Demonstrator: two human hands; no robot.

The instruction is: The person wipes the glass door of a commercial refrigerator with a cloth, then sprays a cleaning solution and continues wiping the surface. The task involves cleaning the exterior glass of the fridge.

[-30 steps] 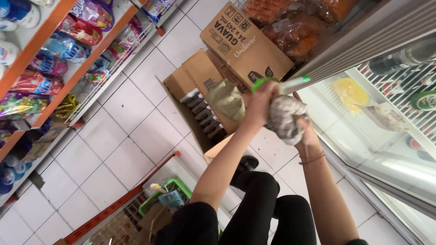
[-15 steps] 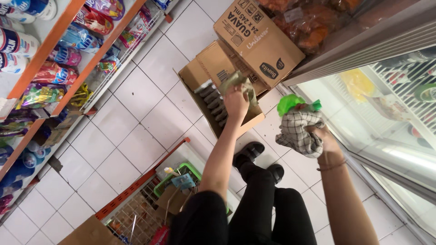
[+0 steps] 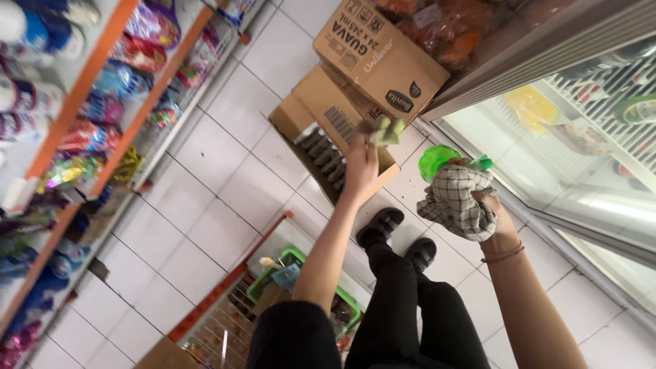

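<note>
Gripping a pale green packet (image 3: 384, 130), the left hand (image 3: 362, 167) hangs over the open brown cardboard box (image 3: 321, 147) of dark bottles. Beside it, the right hand (image 3: 488, 215) clutches a checked grey-and-white cloth (image 3: 456, 201) against a bright green plastic object (mostly hidden) (image 3: 437, 160). White tiled floor (image 3: 225, 178) lies open leftward; a glass freezer door (image 3: 567, 150) crowds the right.

Single head view, steeply downward, close over arms, tilted floor (image 3: 225, 164).

White tiled floor (image 3: 225, 184). On it: an open cardboard box (image 3: 321, 137) of dark bottles (image 3: 326, 158), a closed cardboard box (image 3: 379, 58) stacked partly above, a wire basket (image 3: 232, 328) nearby. Packed shelves (image 3: 82, 123) alongside.
</note>
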